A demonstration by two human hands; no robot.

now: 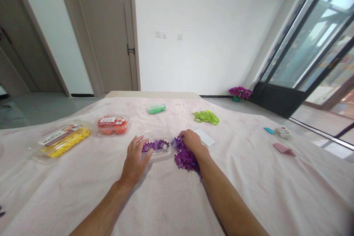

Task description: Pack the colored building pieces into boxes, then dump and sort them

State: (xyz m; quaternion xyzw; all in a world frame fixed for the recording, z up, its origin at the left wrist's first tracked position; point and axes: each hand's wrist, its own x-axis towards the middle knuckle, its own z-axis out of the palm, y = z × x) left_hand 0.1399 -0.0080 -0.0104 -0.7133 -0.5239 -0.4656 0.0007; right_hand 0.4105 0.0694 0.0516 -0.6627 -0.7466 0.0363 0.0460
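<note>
A clear plastic box (163, 153) with purple interlocking pieces (155, 145) inside lies in front of me. My left hand (136, 159) rests at its left end, fingers spread and thumb along the near side. Just right of the box is a heap of loose purple pieces (186, 158), jagged at the edges like puzzle bits. Over the heap's top, my right hand (191, 141) curls its fingers closed on purple pieces; the fingertips are partly hidden.
Farther back are a box of green pieces (157, 109) and a lime-green heap (206, 117). Boxes of orange pieces (113, 126) and yellow pieces (69, 142) lie at left. A white card (205, 137) is beyond my right hand; a pink cloth (284, 149) lies at right.
</note>
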